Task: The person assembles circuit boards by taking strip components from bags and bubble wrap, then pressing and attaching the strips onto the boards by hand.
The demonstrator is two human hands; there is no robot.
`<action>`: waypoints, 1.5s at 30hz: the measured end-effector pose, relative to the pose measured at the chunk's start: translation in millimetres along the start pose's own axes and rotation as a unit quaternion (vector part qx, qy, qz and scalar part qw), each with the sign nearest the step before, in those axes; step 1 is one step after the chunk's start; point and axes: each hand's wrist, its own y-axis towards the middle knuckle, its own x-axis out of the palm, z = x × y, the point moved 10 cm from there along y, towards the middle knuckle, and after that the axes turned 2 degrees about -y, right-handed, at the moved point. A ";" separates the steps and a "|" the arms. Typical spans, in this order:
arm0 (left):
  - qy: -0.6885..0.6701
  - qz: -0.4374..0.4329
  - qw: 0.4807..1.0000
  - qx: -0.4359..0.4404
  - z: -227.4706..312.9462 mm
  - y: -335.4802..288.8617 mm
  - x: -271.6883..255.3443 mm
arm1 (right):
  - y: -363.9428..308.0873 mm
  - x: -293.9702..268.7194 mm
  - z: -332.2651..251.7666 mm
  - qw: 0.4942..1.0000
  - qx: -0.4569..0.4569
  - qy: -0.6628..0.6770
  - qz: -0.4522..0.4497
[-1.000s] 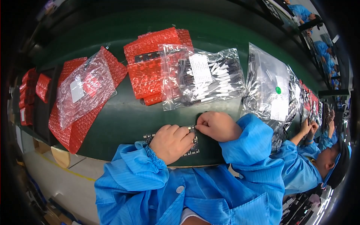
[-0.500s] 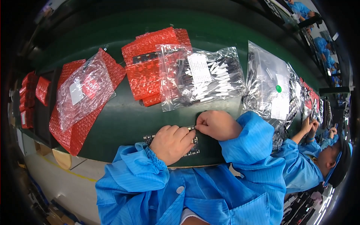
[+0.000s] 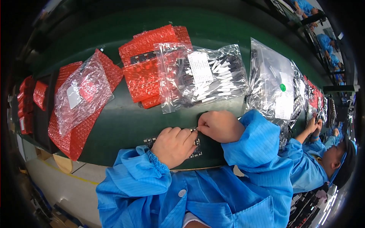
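A dark circuit board (image 3: 197, 151) lies near the front edge of the green table, partly covered by my left hand (image 3: 174, 146). The fingers of that hand are bent over the board and grip it from above. At the board's far right corner is my right hand (image 3: 219, 126), its thumb and forefinger pinched together. Whatever sits between those fingertips is too small to make out. Just beyond my hands lies a clear plastic bag (image 3: 224, 76) full of black and white slim parts.
Red bubble wrap (image 3: 142, 81) holds more boards behind the bag. Further left, a clear bubble bag (image 3: 83, 93) rests on red wrap, beside a dark tray (image 3: 45, 121) with red packets. More bags (image 3: 272, 83) lie at right, near a co-worker in blue (image 3: 310, 163).
The view has shifted slightly. Both hands keep their places at the board, with hardly any visible movement of the fingers.
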 end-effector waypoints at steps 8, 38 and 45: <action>0.011 -0.012 1.000 0.000 -0.4 -1.8 2.2 | -0.1 2.2 -0.2 1.000 -0.004 -0.015 -0.001; -0.123 -0.042 0.948 -0.291 -137.3 68.3 -41.8 | -46.1 -14.1 -16.1 0.931 -0.154 0.187 0.275; -0.251 -0.011 0.866 -0.432 -135.8 1.6 -123.5 | -45.1 -13.0 -10.4 0.929 -0.148 0.194 0.279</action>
